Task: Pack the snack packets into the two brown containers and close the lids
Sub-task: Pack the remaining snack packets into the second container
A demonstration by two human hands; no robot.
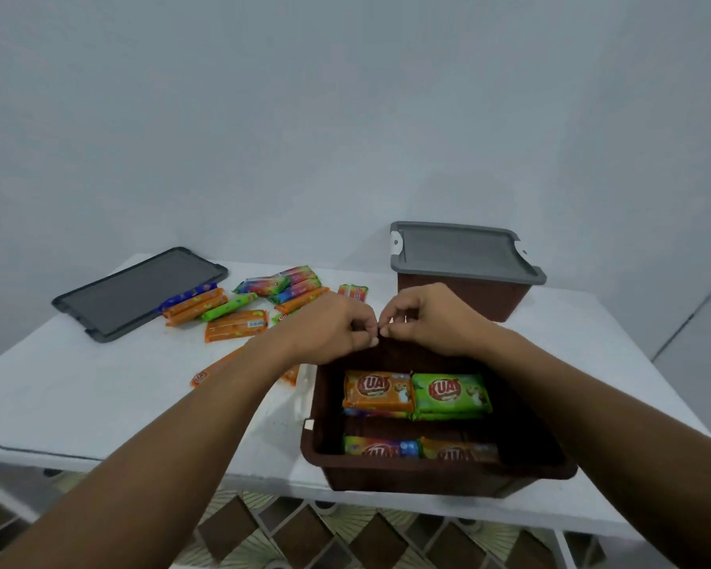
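An open brown container (pixel 315 445) stands at the table's near edge. Inside lie an orange packet (pixel 376 390), a green packet (pixel 450 392) and two more packets (pixel 380 447) along the near wall. My left hand (pixel 329 326) and my right hand (pixel 423 318) meet above the container's far rim. Their fingers are curled, their fingertips touch each other, and nothing shows between them. A second brown container (pixel 460 299) stands behind, covered by a grey lid (pixel 460 252). Several loose packets (pixel 239 322) lie left of my hands.
A loose grey lid (pixel 140 293) lies flat at the far left of the white table (pixel 99 396). An orange packet (pixel 204 374) lies partly under my left forearm. A pale wall rises behind the table. Patterned floor tiles show below its near edge.
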